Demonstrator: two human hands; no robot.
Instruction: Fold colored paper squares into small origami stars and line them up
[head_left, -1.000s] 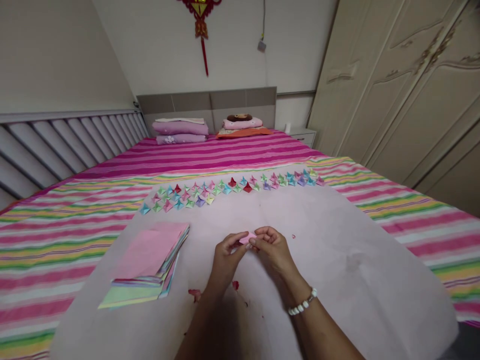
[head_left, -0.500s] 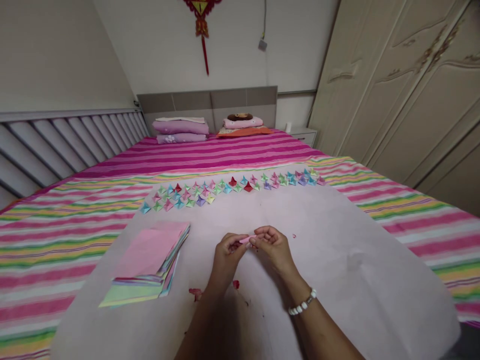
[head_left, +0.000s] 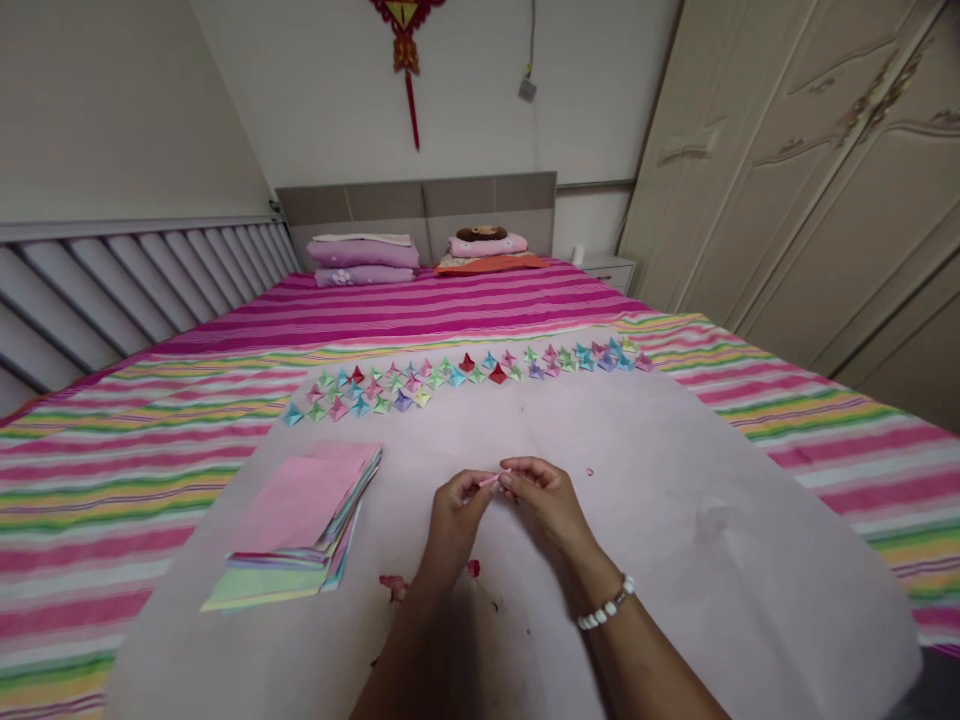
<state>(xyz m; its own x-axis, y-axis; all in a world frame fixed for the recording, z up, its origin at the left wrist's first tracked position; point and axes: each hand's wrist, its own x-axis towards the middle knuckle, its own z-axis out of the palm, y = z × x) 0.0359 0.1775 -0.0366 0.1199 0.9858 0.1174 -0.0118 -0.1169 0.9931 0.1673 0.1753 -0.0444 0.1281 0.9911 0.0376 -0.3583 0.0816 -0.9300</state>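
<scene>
A small folded piece of pink paper (head_left: 490,481) is pinched between my two hands, just above the middle of the pale board (head_left: 637,560). My left hand (head_left: 456,508) grips its left end between thumb and fingers. On the other end, my right hand (head_left: 541,493) closes thumb and fingertips, which cover part of the paper. To the left lies a stack of coloured paper sheets (head_left: 300,505), pink on top, with green and blue edges showing below. Several small folded paper pieces (head_left: 402,401) in many colours stand in rows along the board's far side.
Red marks (head_left: 394,587) show on the board near my left forearm. Striped bedding (head_left: 97,500) surrounds the board. Folded purple bedding (head_left: 364,262) and a pink and orange pile (head_left: 489,255) sit by the headboard (head_left: 390,205). A wardrobe (head_left: 817,190) stands at the right.
The pink paper looks narrower between my fingers, and my fingers have shifted slightly on it. Both hands stay in nearly the same place.
</scene>
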